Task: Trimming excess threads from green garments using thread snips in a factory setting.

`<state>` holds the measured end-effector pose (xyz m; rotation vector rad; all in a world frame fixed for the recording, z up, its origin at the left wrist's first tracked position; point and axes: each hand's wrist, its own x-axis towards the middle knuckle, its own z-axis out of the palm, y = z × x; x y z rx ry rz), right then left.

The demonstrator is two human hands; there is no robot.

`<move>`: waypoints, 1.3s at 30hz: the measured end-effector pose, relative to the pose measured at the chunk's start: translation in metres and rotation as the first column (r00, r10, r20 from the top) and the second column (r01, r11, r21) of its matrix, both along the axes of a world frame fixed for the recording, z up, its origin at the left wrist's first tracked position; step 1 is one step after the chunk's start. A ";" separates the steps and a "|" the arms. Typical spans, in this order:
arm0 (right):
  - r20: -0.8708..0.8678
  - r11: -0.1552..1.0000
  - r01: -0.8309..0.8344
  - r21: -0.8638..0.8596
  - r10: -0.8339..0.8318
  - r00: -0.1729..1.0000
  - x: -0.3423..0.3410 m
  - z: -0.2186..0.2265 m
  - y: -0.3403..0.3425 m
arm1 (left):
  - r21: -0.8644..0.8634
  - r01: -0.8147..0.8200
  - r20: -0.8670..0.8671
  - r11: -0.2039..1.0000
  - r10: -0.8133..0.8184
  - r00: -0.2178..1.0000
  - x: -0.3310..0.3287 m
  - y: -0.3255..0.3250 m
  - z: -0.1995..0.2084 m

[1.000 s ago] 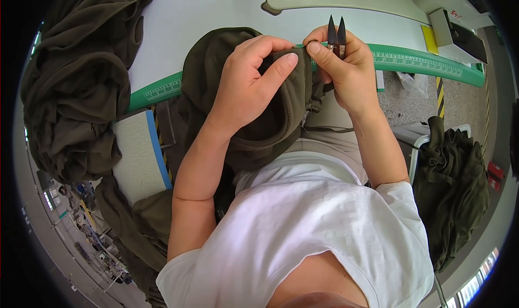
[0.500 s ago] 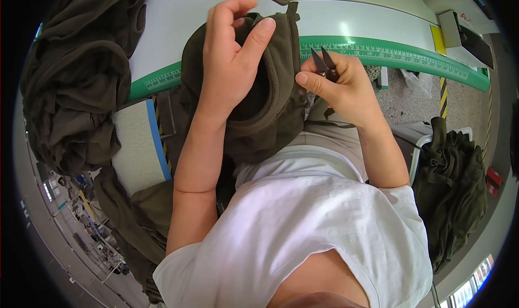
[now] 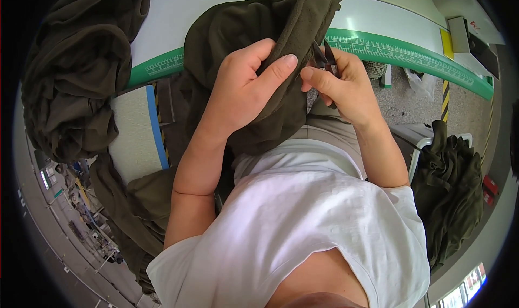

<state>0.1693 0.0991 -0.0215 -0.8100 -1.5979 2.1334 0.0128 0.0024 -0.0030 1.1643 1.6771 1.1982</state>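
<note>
A dark olive fabric garment (image 3: 243, 24) drapes over the table edge and down onto my lap. My left hand (image 3: 246, 86) grips its folded, seamed band (image 3: 304, 24), with the thumb on top and the fingers behind. Thread snips (image 3: 328, 59) are in my right hand (image 3: 343, 84), their two dark blades pointing up and away, slightly apart. The blades lie right beside the band's right edge. Whether they touch the cloth I cannot tell. My right fingers partly hide the handle of the snips.
A green measuring strip (image 3: 400, 46) runs along the front edge of the white table (image 3: 167, 27). More olive cloth (image 3: 75, 86) is heaped at the left. A light bin (image 3: 416, 132) with olive garments (image 3: 451, 183) stands at the right. A blue-edged pale board (image 3: 135, 135) juts out on the left.
My left hand has come down and closed on the garment's band, which now stretches up and away as a flat strip. The snips have shifted slightly right, staying next to the cloth.
</note>
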 end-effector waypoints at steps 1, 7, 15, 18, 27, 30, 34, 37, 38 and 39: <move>-0.002 1.000 -0.002 -0.002 0.002 1.000 0.001 -0.001 -0.003 | -0.002 -0.005 0.005 1.000 0.005 1.000 0.000 -0.001 -0.002; -0.021 0.984 0.148 -0.101 -0.150 0.988 -0.015 -0.010 0.003 | -0.040 0.009 -0.172 0.999 -0.016 0.985 -0.004 0.010 0.001; -0.099 0.980 0.169 -0.105 -0.179 0.979 -0.009 -0.015 -0.001 | 0.121 0.033 -0.318 0.992 0.007 0.948 0.007 0.005 -0.001; -0.105 0.984 0.158 -0.083 -0.166 0.980 -0.010 -0.014 -0.005 | 0.096 0.031 -0.331 0.995 0.003 0.944 0.008 -0.001 -0.002; -0.092 0.989 0.148 0.001 -0.147 0.985 -0.007 -0.014 -0.003 | 0.254 -0.024 -0.507 0.967 0.154 0.848 0.021 0.005 0.011; -0.079 0.988 0.145 0.055 -0.141 0.987 -0.007 -0.018 -0.002 | 0.182 0.079 -0.559 0.980 0.037 0.828 0.018 0.009 0.008; -0.078 0.956 0.170 0.241 -0.155 0.985 -0.008 -0.024 0.002 | 0.227 0.031 -0.590 0.973 0.112 0.799 0.019 0.008 0.000; -0.098 0.921 0.195 0.336 -0.172 0.980 -0.012 -0.020 0.004 | 0.262 0.005 -0.564 0.965 0.149 0.812 0.019 0.009 0.000; -0.109 0.911 0.217 0.350 -0.190 0.976 -0.013 -0.018 0.004 | 0.275 -0.005 -0.551 0.961 0.162 0.819 0.020 0.008 0.003; -0.121 0.901 0.237 0.364 -0.207 0.971 -0.015 -0.016 0.004 | 0.280 -0.015 -0.550 0.960 0.174 0.817 0.019 0.007 0.006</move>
